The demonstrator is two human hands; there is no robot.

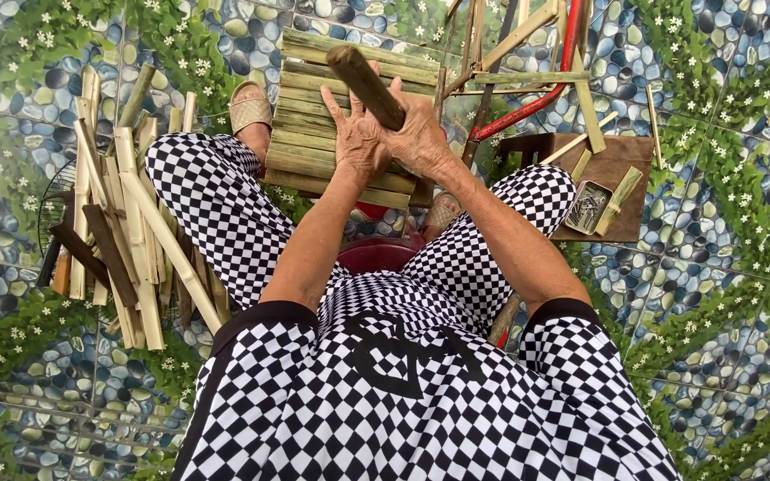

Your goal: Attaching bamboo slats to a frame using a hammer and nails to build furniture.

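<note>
Bamboo is what we have under our palms: a panel (331, 134) of split green slats, laid side by side and resting between our knees, above the red stool (376, 254) we sit on. Our left hand (358, 142) lies flat on the slats, fingers together and stretched forward, pressing the panel down. Our right hand (421, 134) is wrapped around a dark round handle (367, 86) that slants up and to the left over the panel; its working end we cannot see, so we cannot say what kind of tool it is. We judge the panel stiff along the slats but liable to rack or flex across them, light for its size, with hard, fairly slick skin and sharp split edges that could splinter, so it wants a flat palm on the faces or a hold at the outer edges rather than fingers pushed into the gaps. The handle looks solid and dry, best taken low down with a full fist, as it is now. To our left lies a heap of pale strips (126, 214) with a few dark pieces among them, well apart from the hands. To our right a brown board (617, 156) carries a small tin of nails (587, 207) and a short green offcut (618, 198); beyond it stands a frame of sticks with a red tube (550, 85)
</note>
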